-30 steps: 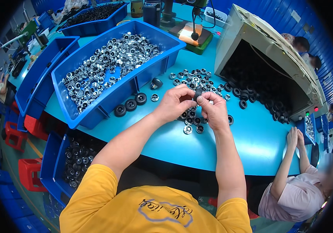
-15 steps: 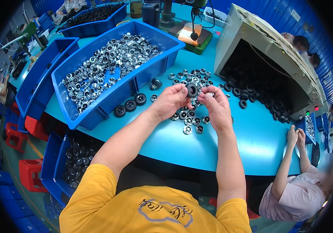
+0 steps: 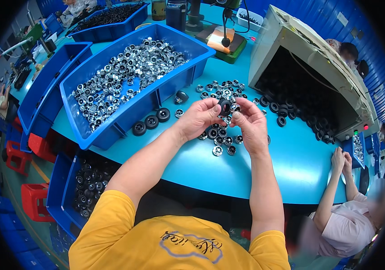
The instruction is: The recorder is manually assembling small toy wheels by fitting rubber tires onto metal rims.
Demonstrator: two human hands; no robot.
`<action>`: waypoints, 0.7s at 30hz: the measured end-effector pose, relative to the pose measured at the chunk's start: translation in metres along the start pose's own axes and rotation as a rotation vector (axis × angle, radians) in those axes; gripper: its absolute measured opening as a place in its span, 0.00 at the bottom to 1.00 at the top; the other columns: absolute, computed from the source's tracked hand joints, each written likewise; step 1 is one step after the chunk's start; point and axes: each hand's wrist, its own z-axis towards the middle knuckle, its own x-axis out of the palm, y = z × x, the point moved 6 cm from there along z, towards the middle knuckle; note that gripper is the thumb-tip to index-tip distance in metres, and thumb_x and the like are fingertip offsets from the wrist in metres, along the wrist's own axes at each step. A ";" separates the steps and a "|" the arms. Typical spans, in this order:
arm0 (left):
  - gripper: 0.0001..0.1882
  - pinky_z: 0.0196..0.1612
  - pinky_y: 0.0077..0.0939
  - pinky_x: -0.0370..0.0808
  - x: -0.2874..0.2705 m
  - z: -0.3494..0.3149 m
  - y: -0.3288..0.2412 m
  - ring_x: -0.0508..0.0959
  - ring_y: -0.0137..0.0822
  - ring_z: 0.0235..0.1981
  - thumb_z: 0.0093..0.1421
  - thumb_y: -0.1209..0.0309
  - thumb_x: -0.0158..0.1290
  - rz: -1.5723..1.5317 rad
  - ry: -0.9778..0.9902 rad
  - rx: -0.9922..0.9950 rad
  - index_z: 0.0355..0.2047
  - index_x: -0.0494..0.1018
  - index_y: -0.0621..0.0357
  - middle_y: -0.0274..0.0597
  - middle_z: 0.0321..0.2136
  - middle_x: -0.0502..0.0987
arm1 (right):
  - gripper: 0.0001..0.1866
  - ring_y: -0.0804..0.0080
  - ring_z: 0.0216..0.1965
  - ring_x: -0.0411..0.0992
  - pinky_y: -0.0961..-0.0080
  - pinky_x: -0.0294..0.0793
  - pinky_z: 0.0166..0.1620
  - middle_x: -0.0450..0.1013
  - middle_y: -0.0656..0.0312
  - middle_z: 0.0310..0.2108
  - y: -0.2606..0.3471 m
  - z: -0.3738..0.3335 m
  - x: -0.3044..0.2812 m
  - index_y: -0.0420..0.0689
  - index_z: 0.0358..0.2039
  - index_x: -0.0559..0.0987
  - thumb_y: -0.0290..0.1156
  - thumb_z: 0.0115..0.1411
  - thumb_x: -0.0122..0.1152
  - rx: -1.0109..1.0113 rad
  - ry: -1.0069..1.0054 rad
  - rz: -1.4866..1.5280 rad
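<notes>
Bare tabletop (image 3: 291, 168) below and right of centre gave passing room; blue bin (image 3: 131, 114) blocked upper left, off-white box (image 3: 266, 49) upper right, loose silver hubs (image 3: 217, 150) cluttered centre.

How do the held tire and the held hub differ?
The tire is black, the hub shiny silver. The tire looks larger than the hub. The left hand holds the tire; the right hand holds the hub. Both are round.

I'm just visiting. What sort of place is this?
Most likely a factory workshop handling small wheel parts: a blue plastic bin holds many shiny wheel hubs, loose black tires lie on the light-blue worktable, and another person is at its edge.
</notes>
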 end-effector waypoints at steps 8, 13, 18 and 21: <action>0.16 0.52 0.38 0.79 0.006 0.000 -0.002 0.80 0.34 0.47 0.68 0.62 0.57 0.053 0.047 -0.012 0.49 0.74 0.61 0.40 0.45 0.79 | 0.15 0.74 0.40 0.78 0.76 0.79 0.39 0.73 0.63 0.43 -0.004 0.000 0.000 0.39 0.45 0.82 0.22 0.56 0.72 -0.078 0.045 -0.081; 0.17 0.51 0.33 0.78 -0.001 0.000 -0.003 0.80 0.33 0.46 0.68 0.63 0.57 0.114 -0.067 0.015 0.49 0.74 0.62 0.40 0.45 0.80 | 0.14 0.74 0.41 0.78 0.78 0.79 0.39 0.72 0.64 0.43 0.002 -0.001 0.006 0.39 0.45 0.83 0.23 0.57 0.72 -0.085 0.020 -0.194; 0.17 0.50 0.30 0.78 0.000 0.000 -0.006 0.80 0.32 0.45 0.67 0.63 0.58 0.142 -0.075 0.020 0.49 0.74 0.63 0.40 0.43 0.80 | 0.14 0.74 0.42 0.78 0.79 0.80 0.40 0.72 0.64 0.43 -0.004 -0.001 0.001 0.39 0.45 0.83 0.21 0.58 0.71 -0.094 0.009 -0.156; 0.16 0.50 0.28 0.78 0.001 -0.001 -0.007 0.80 0.32 0.44 0.67 0.64 0.58 0.166 -0.089 0.027 0.49 0.74 0.63 0.39 0.43 0.80 | 0.14 0.75 0.41 0.78 0.80 0.80 0.41 0.73 0.64 0.43 -0.001 -0.001 0.003 0.39 0.45 0.83 0.20 0.57 0.71 -0.143 -0.007 -0.174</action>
